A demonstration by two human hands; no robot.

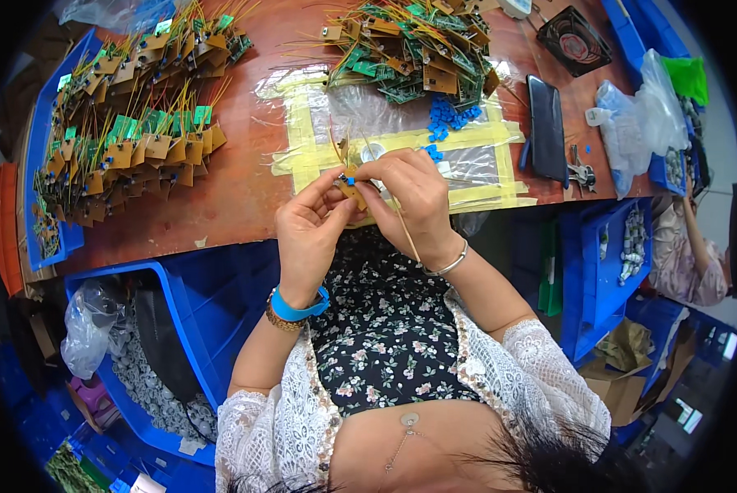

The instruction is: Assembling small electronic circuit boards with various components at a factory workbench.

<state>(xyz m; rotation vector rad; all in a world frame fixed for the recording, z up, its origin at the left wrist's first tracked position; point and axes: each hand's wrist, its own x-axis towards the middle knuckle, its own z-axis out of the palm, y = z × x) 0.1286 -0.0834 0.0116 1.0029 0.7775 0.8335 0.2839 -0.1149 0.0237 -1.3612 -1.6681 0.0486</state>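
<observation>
Just above the table's near edge, my left hand [312, 230] pinches a small tan circuit board [352, 194] between thumb and fingertips. A tiny blue cap [351, 181] sits at the board's top, and thin wires rise from it. My right hand [409, 197] is closed at the board's other side, its thumb and forefinger by the blue cap. Between its fingers runs a thin tan stick [405, 230], slanting down toward the wrist. Loose blue caps [450, 117] lie beyond the right hand. Behind my fingers is a small round white dish [372, 152].
Wired circuit boards are heaped at the left [138, 148] and the far middle [418, 49]. Yellow tape [302, 115] frames a clear sheet. At right lie a black phone [547, 127], a fan [574, 41] and plastic bags [623, 131]. Blue bins [179, 329] stand below the table.
</observation>
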